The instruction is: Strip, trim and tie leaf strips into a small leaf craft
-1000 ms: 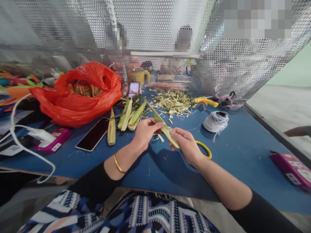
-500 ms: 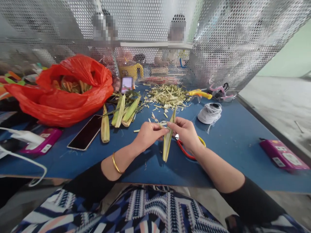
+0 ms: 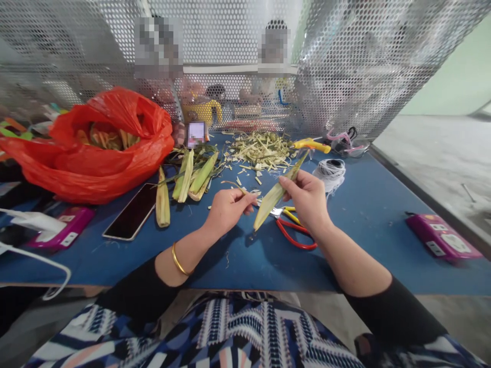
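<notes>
We find the light bright and diffuse, laying soft shadows on the flat blue surface [image 3: 368,245] under the bare hands [image 3: 310,202]. Beyond them, the silvery perforated metal screen [image 3: 230,41] gleams, partly pixelated; wide-angle distortion stretches the edges.

Both forearms enter from the near side and converge toward the middle, the left forearm [image 3: 171,268] angled to the right, the right forearm [image 3: 358,260] angled to the left. The left hand [image 3: 229,212] is set in a pinch, thumb against index finger, fingertips directed right. The right hand [image 3: 310,199] is also in a pinch, thumb directed left, fingers curled. The hands are apart.
</notes>
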`<action>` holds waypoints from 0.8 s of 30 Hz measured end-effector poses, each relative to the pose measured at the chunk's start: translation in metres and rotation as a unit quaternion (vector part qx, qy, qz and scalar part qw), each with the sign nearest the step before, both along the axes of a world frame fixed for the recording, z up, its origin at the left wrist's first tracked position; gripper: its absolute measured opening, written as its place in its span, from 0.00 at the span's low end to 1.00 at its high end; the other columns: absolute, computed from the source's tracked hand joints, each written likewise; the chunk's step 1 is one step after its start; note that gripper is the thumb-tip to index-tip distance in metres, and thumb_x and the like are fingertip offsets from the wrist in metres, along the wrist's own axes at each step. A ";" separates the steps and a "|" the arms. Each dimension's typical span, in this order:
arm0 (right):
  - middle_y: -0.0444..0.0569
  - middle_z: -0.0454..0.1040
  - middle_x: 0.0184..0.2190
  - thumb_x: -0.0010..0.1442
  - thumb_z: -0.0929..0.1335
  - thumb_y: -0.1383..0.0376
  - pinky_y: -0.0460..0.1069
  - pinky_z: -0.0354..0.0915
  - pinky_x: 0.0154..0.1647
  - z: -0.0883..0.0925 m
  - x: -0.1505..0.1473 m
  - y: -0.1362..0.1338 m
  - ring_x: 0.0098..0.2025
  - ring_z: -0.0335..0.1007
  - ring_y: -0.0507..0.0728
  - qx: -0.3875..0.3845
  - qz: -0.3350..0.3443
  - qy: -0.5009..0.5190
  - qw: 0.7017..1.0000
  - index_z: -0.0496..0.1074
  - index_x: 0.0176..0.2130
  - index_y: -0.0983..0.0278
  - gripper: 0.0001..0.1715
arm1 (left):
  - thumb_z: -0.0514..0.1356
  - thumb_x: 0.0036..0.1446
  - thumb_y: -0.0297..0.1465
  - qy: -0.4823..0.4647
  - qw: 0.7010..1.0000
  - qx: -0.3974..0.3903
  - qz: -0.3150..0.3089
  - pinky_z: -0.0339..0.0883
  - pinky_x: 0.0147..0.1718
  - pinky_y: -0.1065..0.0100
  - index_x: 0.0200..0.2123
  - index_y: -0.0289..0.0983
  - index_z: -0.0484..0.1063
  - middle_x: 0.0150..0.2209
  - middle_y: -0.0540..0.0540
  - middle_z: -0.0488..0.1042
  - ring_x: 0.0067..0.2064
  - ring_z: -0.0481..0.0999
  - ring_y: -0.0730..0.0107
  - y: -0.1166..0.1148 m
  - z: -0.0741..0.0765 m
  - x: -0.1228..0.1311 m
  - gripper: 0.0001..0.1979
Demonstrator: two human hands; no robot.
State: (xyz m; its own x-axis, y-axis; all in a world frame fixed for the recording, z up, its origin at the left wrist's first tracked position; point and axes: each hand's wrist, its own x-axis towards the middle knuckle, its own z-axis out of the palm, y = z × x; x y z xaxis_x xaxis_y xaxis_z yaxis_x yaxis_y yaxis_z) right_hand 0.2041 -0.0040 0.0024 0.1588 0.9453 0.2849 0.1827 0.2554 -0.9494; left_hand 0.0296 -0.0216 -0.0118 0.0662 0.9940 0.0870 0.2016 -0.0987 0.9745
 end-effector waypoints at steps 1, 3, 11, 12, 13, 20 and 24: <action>0.39 0.66 0.15 0.50 0.71 0.58 0.46 0.58 0.18 0.002 0.004 0.002 0.17 0.60 0.49 0.009 -0.010 0.006 1.000 0.66 0.22 0.62 0.13 | 0.64 0.51 0.40 -0.003 1.000 -0.001 0.001 0.63 0.21 0.73 0.21 0.37 0.76 0.17 0.49 0.73 0.20 0.69 0.74 0.000 0.000 -0.001 0.14; 0.39 0.66 0.15 0.50 0.71 0.59 0.45 0.58 0.17 0.005 0.012 0.006 0.17 0.60 0.49 0.031 -0.035 0.017 0.999 0.67 0.22 0.62 0.13 | 0.64 0.51 0.41 -0.006 1.000 -0.003 0.004 0.62 0.20 0.73 0.20 0.37 0.76 0.16 0.49 0.72 0.19 0.69 0.74 0.001 0.001 -0.002 0.15; 0.39 0.65 0.17 0.52 0.71 0.63 0.45 0.58 0.15 0.023 0.049 0.019 0.15 0.57 0.47 0.105 -0.145 0.082 0.980 0.69 0.24 0.63 0.10 | 0.64 0.51 0.41 0.010 1.000 0.003 0.021 0.61 0.20 0.74 0.21 0.37 0.75 0.18 0.49 0.72 0.20 0.69 0.75 0.007 -0.003 -0.008 0.14; 0.39 0.65 0.17 0.52 0.71 0.65 0.46 0.58 0.15 0.028 0.054 0.019 0.15 0.56 0.47 0.111 -0.167 0.103 0.974 0.69 0.24 0.63 0.09 | 0.64 0.52 0.40 0.007 1.000 0.002 0.025 0.61 0.20 0.74 0.21 0.37 0.75 0.17 0.49 0.72 0.20 0.69 0.75 0.008 -0.003 -0.009 0.14; 0.40 0.64 0.17 0.52 0.71 0.67 0.46 0.58 0.15 0.032 0.059 0.020 0.16 0.56 0.47 0.122 -0.197 0.129 0.964 0.69 0.23 0.63 0.09 | 0.64 0.51 0.40 0.000 0.999 0.001 0.032 0.60 0.19 0.74 0.21 0.37 0.75 0.17 0.49 0.72 0.20 0.68 0.75 0.008 -0.002 -0.010 0.14; 0.39 0.62 0.16 0.51 0.72 0.65 0.45 0.59 0.16 0.039 0.081 0.020 0.16 0.56 0.48 0.153 -0.231 0.216 0.936 0.69 0.23 0.61 0.10 | 0.63 0.54 0.36 -0.001 0.982 0.139 0.130 0.65 0.25 0.70 0.27 0.39 0.80 0.22 0.49 0.76 0.22 0.71 0.72 0.014 0.026 -0.013 0.09; 0.40 0.66 0.17 0.44 0.76 0.58 0.45 0.58 0.14 0.022 0.059 0.021 0.15 0.57 0.47 0.061 -0.081 0.170 0.980 0.69 0.23 0.63 0.16 | 0.61 0.58 0.34 0.109 0.942 0.290 0.132 0.69 0.36 0.68 0.32 0.41 0.81 0.33 0.46 0.81 0.34 0.78 0.67 0.048 0.048 -0.009 0.09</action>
